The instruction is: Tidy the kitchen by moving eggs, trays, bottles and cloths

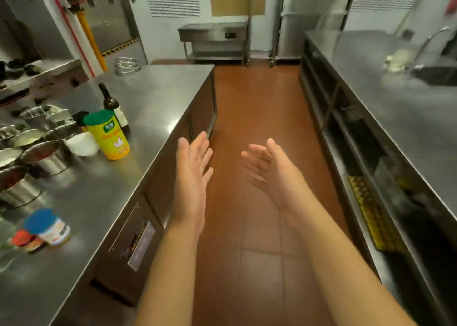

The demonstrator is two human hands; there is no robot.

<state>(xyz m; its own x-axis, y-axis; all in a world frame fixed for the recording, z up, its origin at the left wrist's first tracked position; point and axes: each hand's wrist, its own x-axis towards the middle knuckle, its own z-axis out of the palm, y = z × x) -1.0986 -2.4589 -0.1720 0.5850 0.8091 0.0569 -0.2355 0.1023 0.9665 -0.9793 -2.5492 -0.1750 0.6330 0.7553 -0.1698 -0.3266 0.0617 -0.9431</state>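
Two bare forearms stretched forward, left hand (194, 160) and right hand (268, 167) apart, palms facing inward, fingers straight, holding nothing

Dark wine bottle (114, 106) standing upright on the left surface (158, 95), yellow egg tray (377, 218) lying flat on the right lower shelf (346, 177).

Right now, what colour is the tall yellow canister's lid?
Green lid, clearest in the head view.

Glossy steel counter (153, 95), dark glass bottle (112, 103), matt floor tiles (259, 108).
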